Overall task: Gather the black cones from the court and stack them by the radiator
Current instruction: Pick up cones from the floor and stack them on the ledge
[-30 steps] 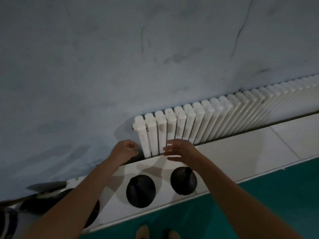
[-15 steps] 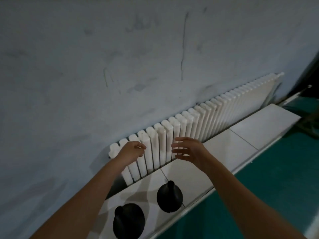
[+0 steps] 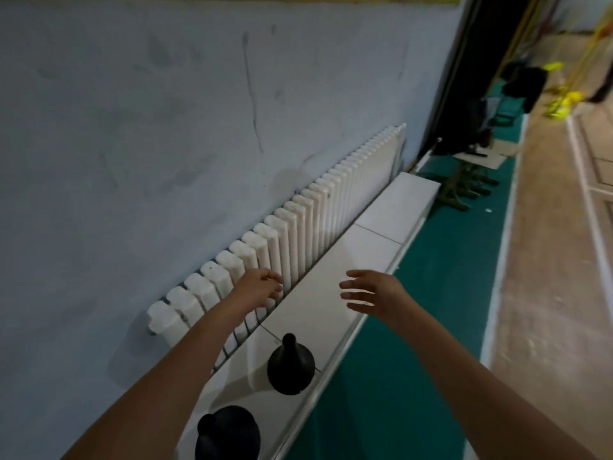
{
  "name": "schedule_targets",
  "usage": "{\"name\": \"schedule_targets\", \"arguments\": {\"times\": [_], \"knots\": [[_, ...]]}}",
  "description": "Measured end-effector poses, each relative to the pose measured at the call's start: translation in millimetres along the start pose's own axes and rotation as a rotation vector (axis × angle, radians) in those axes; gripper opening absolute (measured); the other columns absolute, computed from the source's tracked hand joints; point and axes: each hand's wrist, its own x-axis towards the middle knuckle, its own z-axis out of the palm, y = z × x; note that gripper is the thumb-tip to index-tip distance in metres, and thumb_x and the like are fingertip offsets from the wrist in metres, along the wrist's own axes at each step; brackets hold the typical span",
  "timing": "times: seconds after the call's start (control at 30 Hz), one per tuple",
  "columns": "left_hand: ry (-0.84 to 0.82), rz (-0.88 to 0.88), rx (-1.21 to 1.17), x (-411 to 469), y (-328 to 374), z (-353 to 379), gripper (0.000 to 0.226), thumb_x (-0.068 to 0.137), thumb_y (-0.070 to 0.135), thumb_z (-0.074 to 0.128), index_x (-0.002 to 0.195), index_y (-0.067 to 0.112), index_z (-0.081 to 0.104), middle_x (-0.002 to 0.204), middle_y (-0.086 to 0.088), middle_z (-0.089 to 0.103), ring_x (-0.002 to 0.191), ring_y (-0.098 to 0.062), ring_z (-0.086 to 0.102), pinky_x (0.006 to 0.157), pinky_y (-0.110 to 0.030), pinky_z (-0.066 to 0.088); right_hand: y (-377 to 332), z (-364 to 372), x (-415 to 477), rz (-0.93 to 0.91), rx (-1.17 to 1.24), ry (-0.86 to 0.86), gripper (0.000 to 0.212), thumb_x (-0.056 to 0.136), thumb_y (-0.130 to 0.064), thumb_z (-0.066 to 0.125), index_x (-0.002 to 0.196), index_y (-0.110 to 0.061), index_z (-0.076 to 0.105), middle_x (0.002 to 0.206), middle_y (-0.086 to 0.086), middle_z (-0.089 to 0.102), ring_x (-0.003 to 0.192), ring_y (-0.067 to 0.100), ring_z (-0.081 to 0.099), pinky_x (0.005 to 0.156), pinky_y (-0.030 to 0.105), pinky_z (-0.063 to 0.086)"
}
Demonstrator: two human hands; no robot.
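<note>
The one head-worn camera looked forward and steeply down from above a white tiled ledge (image 3: 381,227), which ran diagonally from lower left to upper right. It faced the pale blue wall (image 3: 132,127) and white radiator (image 3: 308,214) at arm's reach, the forearms entering from the bottom edge. The wide lens took in green floor (image 3: 431,310) on the right.

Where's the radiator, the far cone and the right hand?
radiator (image 3: 296,229): head view, a white fin's front.
far cone (image 3: 291,368): head view, its flared body.
right hand (image 3: 381,293): head view, the hand's back.
</note>
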Motion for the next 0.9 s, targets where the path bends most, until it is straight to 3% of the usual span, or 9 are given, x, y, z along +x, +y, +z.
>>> {"name": "schedule_targets", "arguments": {"times": [0.2,0.43,0.63,0.77,0.9], "knots": [[-0.187,0.098,0.063,-9.3,25.3,63.8,0.021,0.091,0.004,0.050,0.082,0.018,0.062,0.084,-0.003,0.066,0.071,-0.010,0.059,0.057,-0.021,0.043,12.8,-54.3,-53.0,-0.041,0.062,0.159,0.021,0.091,-0.002,0.047,0.104,-0.009,0.063,0.092,0.011,0.071,0.071,0.021,0.070,0.058,0.027,0.054],[-0.441,0.208,0.161,-33.7,66.8,160.7,0.010,0.090,0.006,0.057,0.094,0.013,0.064,0.093,-0.007,0.065,0.077,-0.012,0.061,0.067,-0.024,0.047,22.6,-146.5,-135.8,-0.118,0.148,0.407,0.024,0.093,-0.006,0.043,0.108,-0.009,0.060,0.090,0.010,0.069,0.078,0.024,0.065,0.072,0.034,0.052],[-0.592,0.299,0.211,-78.8,105.4,264.3,0.010,0.091,0.006,0.056,0.098,0.011,0.062,0.092,-0.005,0.062,0.075,-0.010,0.059,0.067,-0.025,0.045,43.3,-229.6,-214.9,-0.177,0.227,0.603,0.029,0.093,-0.016,0.050,0.116,-0.004,0.062,0.104,0.018,0.070,0.092,0.033,0.067,0.090,0.045,0.052],[-0.693,0.334,0.261,-123.3,118.9,340.0,0.013,0.091,0.009,0.056,0.087,0.020,0.061,0.097,-0.006,0.064,0.080,-0.012,0.061,0.070,-0.026,0.047,63.7,-283.5,-278.9,-0.188,0.285,0.708,0.027,0.093,-0.018,0.053,0.112,-0.004,0.064,0.104,0.019,0.070,0.093,0.033,0.068,0.076,0.039,0.056],[-0.789,0.367,0.303,-181.3,127.8,416.4,0.012,0.092,0.010,0.055,0.090,0.019,0.062,0.094,-0.003,0.065,0.081,-0.010,0.062,0.069,-0.025,0.047,88.3,-339.8,-349.6,-0.201,0.307,0.815,0.027,0.091,-0.019,0.056,0.112,-0.005,0.065,0.101,0.016,0.072,0.094,0.032,0.070,0.082,0.042,0.057]]}}
